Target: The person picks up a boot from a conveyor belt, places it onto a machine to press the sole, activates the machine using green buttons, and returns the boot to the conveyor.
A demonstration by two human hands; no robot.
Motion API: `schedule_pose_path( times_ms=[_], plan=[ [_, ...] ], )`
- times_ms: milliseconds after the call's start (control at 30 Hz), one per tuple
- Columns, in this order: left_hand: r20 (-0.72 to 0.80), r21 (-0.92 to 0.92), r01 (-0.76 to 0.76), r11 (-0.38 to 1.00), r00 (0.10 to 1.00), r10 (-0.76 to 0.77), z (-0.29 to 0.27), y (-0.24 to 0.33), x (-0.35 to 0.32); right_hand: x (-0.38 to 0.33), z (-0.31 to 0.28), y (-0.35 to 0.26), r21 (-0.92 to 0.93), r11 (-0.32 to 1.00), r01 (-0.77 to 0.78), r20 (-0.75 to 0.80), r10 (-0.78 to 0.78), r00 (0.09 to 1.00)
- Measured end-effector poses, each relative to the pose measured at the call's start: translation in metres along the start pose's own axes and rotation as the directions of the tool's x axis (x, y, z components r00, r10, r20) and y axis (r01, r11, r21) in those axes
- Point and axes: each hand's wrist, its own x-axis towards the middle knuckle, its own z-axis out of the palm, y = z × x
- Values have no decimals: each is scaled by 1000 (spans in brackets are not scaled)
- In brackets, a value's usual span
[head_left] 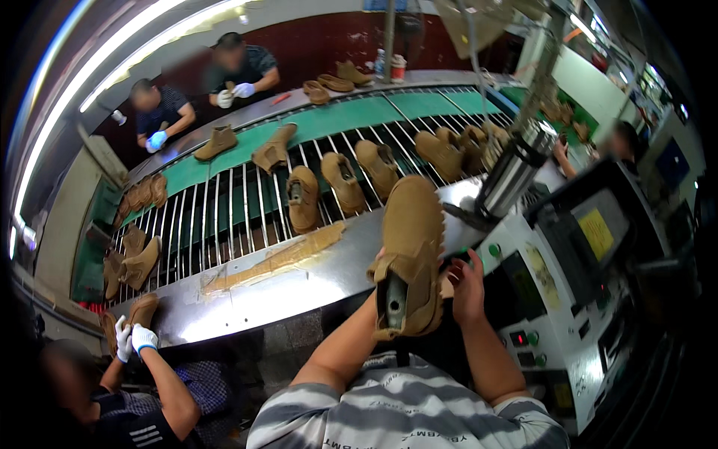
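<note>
A tan shoe (pixel 407 247) is raised in front of my chest, toe pointing away, with a grey-green shoe last (pixel 393 305) showing in its opening. My left hand (pixel 379 254) grips the shoe from behind. Most of that hand is hidden by the shoe, with only a bit of skin showing at its left side. Close to the right of the shoe's heel is my right hand (pixel 468 290), its fingers apart and slightly bent, holding nothing that I can see. Beyond the raised shoe, several more tan shoes (pixel 342 182) rest on the roller conveyor (pixel 224 213).
A metal ledge (pixel 299 262) with torn brown tape borders the conveyor. At my right stands a machine with a control panel (pixel 523 299) and a metal cylinder (pixel 516 168). A gloved co-worker (pixel 161 408) handles a shoe at lower left; two others work across the green belt (pixel 336 116).
</note>
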Motion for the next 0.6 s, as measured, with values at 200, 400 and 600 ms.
schedule_pose_path(
  times_ms=[200,400,600],
  plan=[
    [66,991,-55,-123,993,93,7,-47,33,-26,-21,-37,441,869,-227,214,144,966],
    [63,938,-20,-345,992,112,31,-79,18,-26,-82,-14,611,751,-249,257,109,960],
    [190,980,-199,21,958,215,20,-79,-16,-46,-131,-11,436,869,-235,-61,289,955]
  ],
)
